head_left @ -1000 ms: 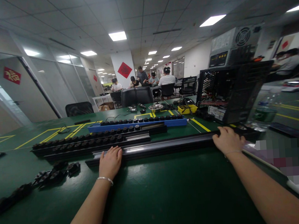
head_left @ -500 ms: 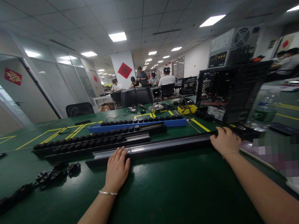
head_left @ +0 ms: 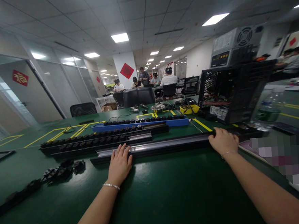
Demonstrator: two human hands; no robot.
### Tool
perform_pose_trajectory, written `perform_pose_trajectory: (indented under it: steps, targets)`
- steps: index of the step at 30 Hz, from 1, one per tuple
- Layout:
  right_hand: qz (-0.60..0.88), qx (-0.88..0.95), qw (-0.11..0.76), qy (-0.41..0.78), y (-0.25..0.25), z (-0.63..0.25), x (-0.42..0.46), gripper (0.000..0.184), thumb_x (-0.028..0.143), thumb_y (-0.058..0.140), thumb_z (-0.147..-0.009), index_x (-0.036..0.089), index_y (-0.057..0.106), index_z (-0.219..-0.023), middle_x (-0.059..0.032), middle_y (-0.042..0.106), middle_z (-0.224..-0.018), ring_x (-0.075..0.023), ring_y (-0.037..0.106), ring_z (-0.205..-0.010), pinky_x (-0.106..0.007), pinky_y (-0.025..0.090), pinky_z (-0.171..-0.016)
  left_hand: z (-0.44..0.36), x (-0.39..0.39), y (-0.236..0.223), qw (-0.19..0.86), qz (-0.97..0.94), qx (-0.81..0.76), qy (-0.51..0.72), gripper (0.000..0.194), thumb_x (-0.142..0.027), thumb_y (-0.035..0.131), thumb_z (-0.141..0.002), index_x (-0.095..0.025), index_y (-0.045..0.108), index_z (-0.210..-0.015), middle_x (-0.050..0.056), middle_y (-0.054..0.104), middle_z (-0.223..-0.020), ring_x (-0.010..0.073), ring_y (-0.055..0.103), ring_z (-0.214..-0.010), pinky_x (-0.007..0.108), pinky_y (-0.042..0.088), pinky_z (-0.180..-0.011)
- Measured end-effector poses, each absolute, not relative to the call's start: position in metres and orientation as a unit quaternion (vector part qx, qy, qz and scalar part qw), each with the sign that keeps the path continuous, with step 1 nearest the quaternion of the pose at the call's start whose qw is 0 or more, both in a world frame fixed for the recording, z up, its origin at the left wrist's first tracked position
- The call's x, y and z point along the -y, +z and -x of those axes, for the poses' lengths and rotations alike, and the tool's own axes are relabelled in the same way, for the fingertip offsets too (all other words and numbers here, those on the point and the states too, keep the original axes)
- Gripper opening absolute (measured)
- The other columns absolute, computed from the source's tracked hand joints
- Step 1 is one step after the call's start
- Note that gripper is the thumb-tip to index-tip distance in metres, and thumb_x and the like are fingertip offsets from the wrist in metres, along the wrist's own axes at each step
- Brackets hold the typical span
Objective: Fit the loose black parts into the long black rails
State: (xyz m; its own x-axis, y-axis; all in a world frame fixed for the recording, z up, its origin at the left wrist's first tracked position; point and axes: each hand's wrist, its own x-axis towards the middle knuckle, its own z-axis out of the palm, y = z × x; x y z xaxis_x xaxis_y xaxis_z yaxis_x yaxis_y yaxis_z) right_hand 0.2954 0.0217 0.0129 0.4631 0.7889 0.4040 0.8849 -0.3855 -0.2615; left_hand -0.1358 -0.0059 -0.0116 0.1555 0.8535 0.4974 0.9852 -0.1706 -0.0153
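A long black channel-shaped rail (head_left: pixel 167 146) with a shiny inner face lies across the green table in front of me. My left hand (head_left: pixel 120 163) rests on its near side toward the left end, fingers stretched over the top edge. At the right end, my right hand (head_left: pixel 223 141) curls its fingers round the rail. Just behind lie two black rails (head_left: pixel 90 140) partly filled with small black parts in a row. Beyond them is a blue rail (head_left: pixel 140 125) topped with similar parts. Loose black parts (head_left: pixel 62 171) sit in a cluster to the left.
An open computer case (head_left: pixel 240 92) with a power supply (head_left: pixel 233 43) on top stands at the right, beside a plastic bottle (head_left: pixel 268 108). A yellow tray (head_left: pixel 189 109) and a metal bowl (head_left: pixel 157 107) are farther back. Several people sit or stand in the background.
The view has shifted slightly, so the scene sits a little farther right. Both hands stay on the rail in nearly the same places.
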Motion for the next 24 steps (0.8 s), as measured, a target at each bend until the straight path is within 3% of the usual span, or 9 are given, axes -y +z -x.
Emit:
perform_pose_trajectory:
  steps: [24]
  targets:
    - [0.807,0.538,0.208,-0.127,0.012,-0.281,-0.025,0.048,0.030,0.034,-0.084,0.014,0.053,-0.125,-0.0143,0.056,-0.126,-0.0288,0.056,-0.104,-0.049,0.032,-0.097,0.135,0.000,-0.015,0.163,0.766,0.603,-0.152,0.045,-0.035,0.035,-0.091,-0.021,0.047,-0.132,0.007,0.043,-0.143,0.0251,0.033,-0.135,0.049,0.028,-0.110]
